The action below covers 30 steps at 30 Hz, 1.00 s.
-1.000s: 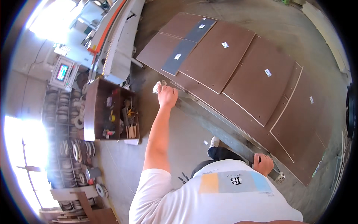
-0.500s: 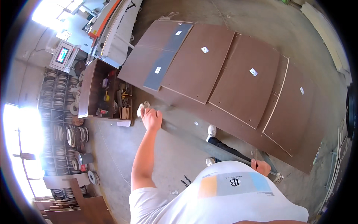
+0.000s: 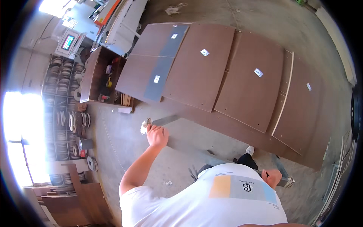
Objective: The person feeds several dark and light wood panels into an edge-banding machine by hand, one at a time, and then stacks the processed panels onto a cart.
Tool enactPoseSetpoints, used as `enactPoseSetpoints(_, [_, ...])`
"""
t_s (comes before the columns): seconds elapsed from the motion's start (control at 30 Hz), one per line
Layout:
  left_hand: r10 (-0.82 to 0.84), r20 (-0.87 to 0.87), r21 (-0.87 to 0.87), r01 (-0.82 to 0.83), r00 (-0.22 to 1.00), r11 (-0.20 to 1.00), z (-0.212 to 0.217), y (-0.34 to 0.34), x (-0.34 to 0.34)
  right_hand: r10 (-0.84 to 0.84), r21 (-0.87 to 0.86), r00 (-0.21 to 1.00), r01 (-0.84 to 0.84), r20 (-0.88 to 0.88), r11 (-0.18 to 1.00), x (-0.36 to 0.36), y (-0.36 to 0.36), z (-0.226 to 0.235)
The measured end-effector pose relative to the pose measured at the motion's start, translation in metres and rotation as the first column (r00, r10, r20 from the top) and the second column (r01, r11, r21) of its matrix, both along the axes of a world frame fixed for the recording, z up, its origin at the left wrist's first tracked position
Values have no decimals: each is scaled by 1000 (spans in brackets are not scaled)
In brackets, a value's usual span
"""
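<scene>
A stack of brown panels [image 3: 249, 90] lies ahead of me, several of them carrying small white labels. Between this stack and my body runs a grey metal bar [image 3: 189, 149], which looks like the end bar of a low cart frame under the panels. My left hand [image 3: 157, 136] is closed around its left end, by a pale, tattered wrapping [image 3: 145, 126]. Near the other end, my right hand [image 3: 272, 178] is closed on the same bar, close against my shirt. Part of the bar's middle is blurred, and my shirt covers some of it.
At the left stands a brown open cabinet [image 3: 90, 81] with tools inside. Behind it are racks of edge-banding rolls [image 3: 62, 94] and a long machine [image 3: 124, 32] with a screen. Leaning boards [image 3: 64, 210] stand lower left; a white shoe [image 3: 250, 150] shows near the stack.
The panel stack and bar sit slightly differently in view, as my head and body have shifted. My feet have stepped. Both hands keep their hold on the bar.
</scene>
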<state>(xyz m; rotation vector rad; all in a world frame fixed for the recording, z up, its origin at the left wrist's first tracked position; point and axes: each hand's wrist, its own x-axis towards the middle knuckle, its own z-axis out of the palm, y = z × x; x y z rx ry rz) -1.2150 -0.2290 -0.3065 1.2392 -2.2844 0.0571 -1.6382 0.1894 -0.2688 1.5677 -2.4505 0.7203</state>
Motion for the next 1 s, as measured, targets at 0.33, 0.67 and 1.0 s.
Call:
enactPoseSetpoints(0.33, [-100, -124, -23, 98, 987, 995, 127, 203, 132, -141, -50, 962, 132, -234, 990, 157, 211, 176])
enactPoseSetpoints(0.67, [-197, -244, -62, 187, 950, 980, 286, 174, 160, -204, -75, 935, 190, -289, 979, 160, 146, 367])
enactPoseSetpoints(1.0, [-149, -227, -133, 121, 962, 984, 349, 56, 40, -192, -13, 958, 194, -213, 981, 22, 4, 415])
